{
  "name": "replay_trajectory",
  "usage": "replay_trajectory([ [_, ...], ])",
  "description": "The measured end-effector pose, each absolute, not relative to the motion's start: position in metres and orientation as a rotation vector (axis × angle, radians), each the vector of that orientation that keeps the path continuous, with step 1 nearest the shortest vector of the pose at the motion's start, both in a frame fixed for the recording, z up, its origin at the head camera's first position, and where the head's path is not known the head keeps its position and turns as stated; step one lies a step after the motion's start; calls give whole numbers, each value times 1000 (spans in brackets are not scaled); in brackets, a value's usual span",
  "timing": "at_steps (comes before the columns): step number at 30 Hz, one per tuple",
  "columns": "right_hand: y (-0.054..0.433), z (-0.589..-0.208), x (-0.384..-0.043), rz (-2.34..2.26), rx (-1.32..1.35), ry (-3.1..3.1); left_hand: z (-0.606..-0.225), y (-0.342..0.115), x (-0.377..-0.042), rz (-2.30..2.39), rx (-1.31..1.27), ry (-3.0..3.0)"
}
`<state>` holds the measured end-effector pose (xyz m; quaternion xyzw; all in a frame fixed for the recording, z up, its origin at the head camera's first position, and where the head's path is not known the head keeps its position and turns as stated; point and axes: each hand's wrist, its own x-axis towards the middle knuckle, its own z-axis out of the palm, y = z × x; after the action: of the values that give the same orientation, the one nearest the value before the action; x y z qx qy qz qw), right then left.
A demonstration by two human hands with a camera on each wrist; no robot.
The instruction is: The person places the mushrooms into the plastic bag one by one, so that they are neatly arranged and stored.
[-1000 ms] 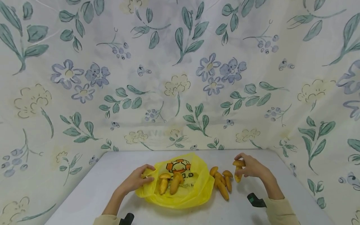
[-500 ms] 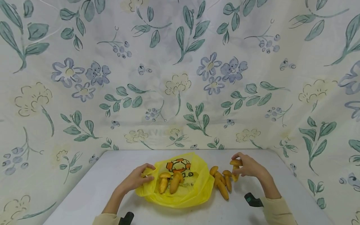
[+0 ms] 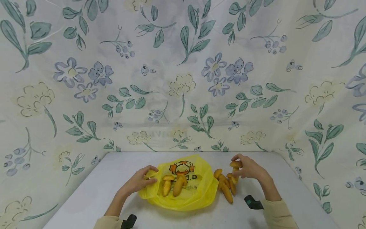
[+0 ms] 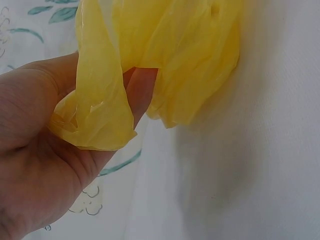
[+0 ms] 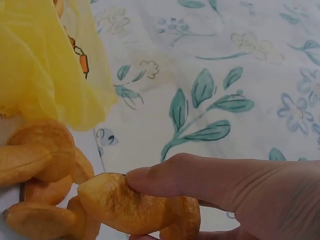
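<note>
My left hand (image 3: 138, 182) holds the left edge of a yellow plastic bag (image 3: 171, 204), whose film hangs over the thumb and fingers in the left wrist view. Two orange-brown mushrooms, a capped one (image 3: 166, 187) and a thicker one (image 3: 179, 186), lie on the bag. Between thumb and fingers my right hand (image 3: 252, 167) pinches another mushroom (image 5: 135, 207), cap up in the head view. That mushroom is above or just beside a small cluster of loose mushrooms (image 3: 224, 187) at the bag's right side. Whether it touches them, I cannot tell.
Everything lies on a white table (image 3: 200, 219). A floral curtain (image 3: 160, 127) rises behind and along both sides. A dark wrist device (image 3: 253, 202) sits by the right sleeve, and another (image 3: 129, 221) by the left sleeve.
My right hand has carried its mushroom leftward, closer to the loose cluster and the bag. The left hand keeps its place at the bag's edge.
</note>
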<state>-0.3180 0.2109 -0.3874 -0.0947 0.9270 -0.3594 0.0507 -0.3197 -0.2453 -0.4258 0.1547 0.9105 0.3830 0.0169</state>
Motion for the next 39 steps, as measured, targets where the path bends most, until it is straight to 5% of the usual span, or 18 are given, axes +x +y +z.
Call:
replay_trajectory([
  [39,163,-381,-327,-1090,-333,2802,-430,-247,-321,1210,506,2831],
])
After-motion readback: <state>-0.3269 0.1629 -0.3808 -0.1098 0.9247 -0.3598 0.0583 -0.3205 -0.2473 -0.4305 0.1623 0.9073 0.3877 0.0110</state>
